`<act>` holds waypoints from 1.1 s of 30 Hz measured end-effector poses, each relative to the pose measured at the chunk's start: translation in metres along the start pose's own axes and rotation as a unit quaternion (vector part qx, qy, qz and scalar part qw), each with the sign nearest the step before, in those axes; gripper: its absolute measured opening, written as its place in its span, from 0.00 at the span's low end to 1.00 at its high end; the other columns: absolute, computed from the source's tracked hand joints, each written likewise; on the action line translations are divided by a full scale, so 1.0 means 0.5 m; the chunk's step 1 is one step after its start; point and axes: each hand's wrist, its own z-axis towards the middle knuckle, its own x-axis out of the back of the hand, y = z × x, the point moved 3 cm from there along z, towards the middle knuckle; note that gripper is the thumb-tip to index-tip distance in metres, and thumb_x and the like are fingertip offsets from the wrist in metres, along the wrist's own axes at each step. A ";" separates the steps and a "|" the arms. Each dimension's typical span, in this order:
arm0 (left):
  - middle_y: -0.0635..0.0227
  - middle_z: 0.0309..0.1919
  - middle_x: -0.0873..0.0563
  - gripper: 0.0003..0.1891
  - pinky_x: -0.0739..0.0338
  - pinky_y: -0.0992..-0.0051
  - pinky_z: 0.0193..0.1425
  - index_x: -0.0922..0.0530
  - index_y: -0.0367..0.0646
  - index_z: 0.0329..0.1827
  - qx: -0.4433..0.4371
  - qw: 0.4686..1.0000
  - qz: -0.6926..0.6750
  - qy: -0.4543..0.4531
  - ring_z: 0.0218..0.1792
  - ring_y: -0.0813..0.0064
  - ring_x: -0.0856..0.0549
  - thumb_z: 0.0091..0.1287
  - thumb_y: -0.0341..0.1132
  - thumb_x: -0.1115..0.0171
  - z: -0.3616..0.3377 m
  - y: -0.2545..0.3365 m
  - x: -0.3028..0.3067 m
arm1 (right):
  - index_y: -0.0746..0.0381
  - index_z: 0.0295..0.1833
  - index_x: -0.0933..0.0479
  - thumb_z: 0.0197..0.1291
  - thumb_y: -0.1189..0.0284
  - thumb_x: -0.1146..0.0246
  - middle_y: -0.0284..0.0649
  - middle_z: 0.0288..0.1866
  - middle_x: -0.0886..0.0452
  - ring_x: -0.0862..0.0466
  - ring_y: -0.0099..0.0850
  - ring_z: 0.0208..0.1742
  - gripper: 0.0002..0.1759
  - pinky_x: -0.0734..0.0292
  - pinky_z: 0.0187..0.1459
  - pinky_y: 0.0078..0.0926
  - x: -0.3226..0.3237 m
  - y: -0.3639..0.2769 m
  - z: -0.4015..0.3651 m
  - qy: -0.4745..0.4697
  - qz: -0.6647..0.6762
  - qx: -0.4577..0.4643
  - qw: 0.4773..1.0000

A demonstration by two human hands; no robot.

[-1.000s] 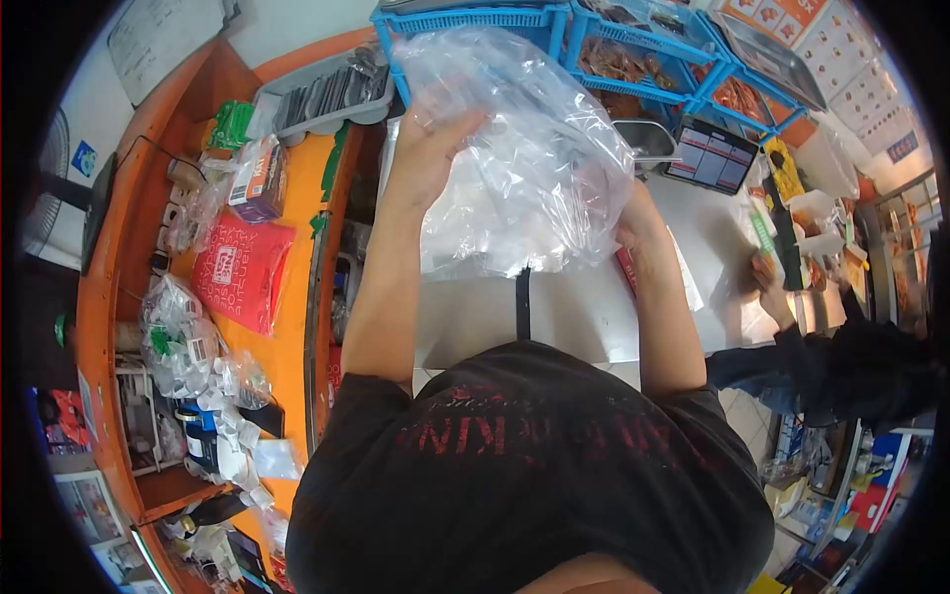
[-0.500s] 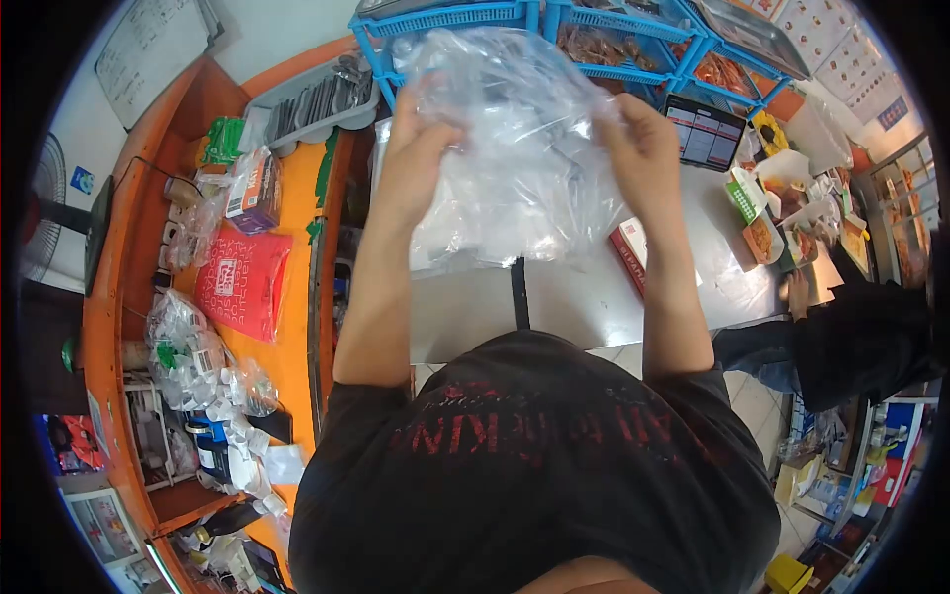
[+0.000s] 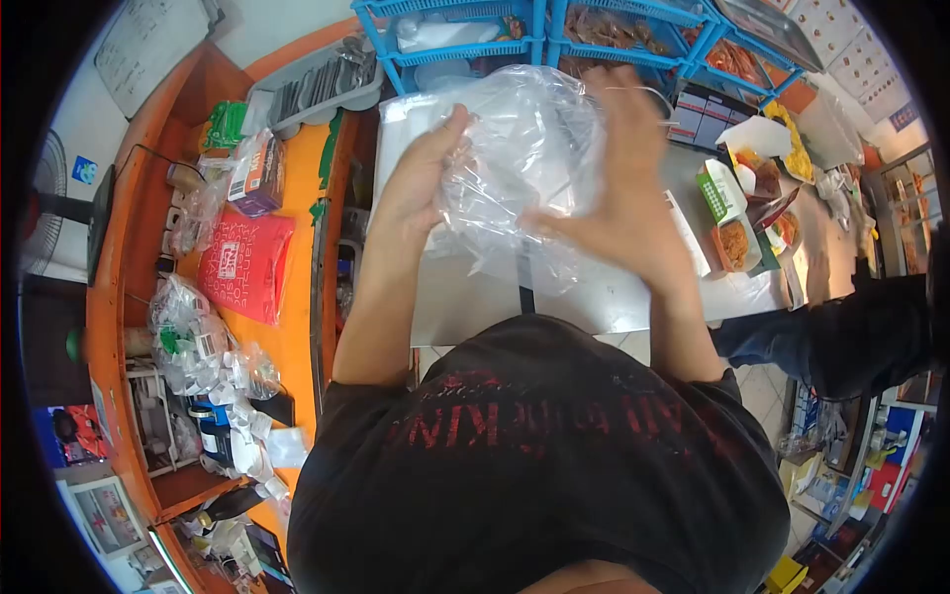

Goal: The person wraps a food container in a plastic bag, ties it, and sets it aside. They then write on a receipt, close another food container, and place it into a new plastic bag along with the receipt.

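Note:
A clear, crinkled plastic bag (image 3: 524,148) hangs in front of my chest over the steel counter (image 3: 609,307). At its left edge my left hand (image 3: 421,173) is closed on it, thumb pointing up. My right hand (image 3: 628,188) is spread at the bag's right side, fingers upward and blurred, with the thumb reaching across its lower part. A white sheet or stack (image 3: 394,124) lies behind the bag on the counter, partly covered by it.
Blue racks (image 3: 455,49) stand at the back. A tablet (image 3: 705,117) and food boxes (image 3: 732,243) are at the right, near a person in dark clothes (image 3: 871,337). On the orange counter at the left lies a red bag (image 3: 247,265).
The bag has narrowed and moved slightly down. My right hand has opened and turned, its thumb now across the bag. The person at the right has shifted.

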 end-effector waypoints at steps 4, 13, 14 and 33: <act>0.59 0.45 0.22 0.28 0.24 0.72 0.49 0.31 0.35 0.55 0.037 0.977 0.197 -0.076 0.43 0.68 0.20 0.50 0.28 0.31 0.001 -0.059 0.060 | 0.64 0.59 0.38 0.43 0.78 0.35 0.51 0.37 0.21 0.19 0.42 0.40 0.34 0.25 0.44 0.37 -0.119 0.115 -0.108 -0.291 0.045 -0.242 0.924; 0.53 0.47 0.23 0.26 0.32 0.63 0.57 0.29 0.38 0.52 -0.278 0.669 0.689 0.011 0.50 0.52 0.24 0.48 0.30 0.33 -0.037 -0.149 0.064 | 0.64 0.63 0.39 0.44 0.71 0.31 0.51 0.48 0.24 0.24 0.53 0.50 0.39 0.30 0.55 0.40 -0.061 0.121 -0.200 -0.231 -0.072 -0.103 0.965; 0.53 0.44 0.21 0.20 0.33 0.64 0.59 0.25 0.38 0.49 -0.291 0.694 0.658 -0.027 0.50 0.51 0.25 0.51 0.30 0.35 -0.037 -0.157 0.046 | 0.65 0.56 0.30 0.47 0.75 0.36 0.49 0.44 0.21 0.22 0.51 0.46 0.27 0.28 0.52 0.37 -0.048 0.091 -0.172 -0.187 0.004 -0.085 0.979; 0.63 0.45 0.21 0.12 0.39 0.51 0.60 0.16 0.43 0.30 -0.047 0.239 0.932 -0.269 0.57 0.62 0.30 0.47 0.40 0.34 -0.058 -0.324 0.154 | 0.63 0.42 0.22 0.47 0.71 0.40 0.45 0.49 0.25 0.24 0.38 0.51 0.14 0.29 0.52 0.42 -0.251 0.199 -0.427 -0.571 -0.123 -0.010 0.812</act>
